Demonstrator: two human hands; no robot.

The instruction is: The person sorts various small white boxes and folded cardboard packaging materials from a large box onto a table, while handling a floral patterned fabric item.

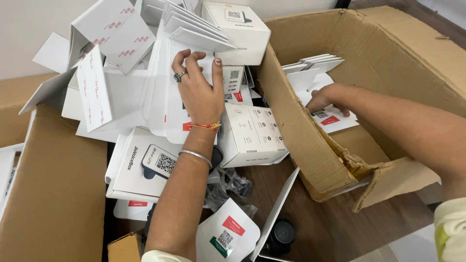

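Observation:
My left hand, with a ring and two bracelets, lies spread on a pile of flat unfolded white cartons and grips none of them. My right hand reaches into a large torn brown cardboard box and presses on a flat white card with a red label on its floor. More white cards lean against the box's inner wall behind that hand. A closed white product box lies between my two arms.
A second closed white box sits at the top of the pile. A white box printed with a device and a square code lies left of my forearm. Crumpled plastic bags and a round black device rest on the dark wooden surface. Brown cardboard fills the left side.

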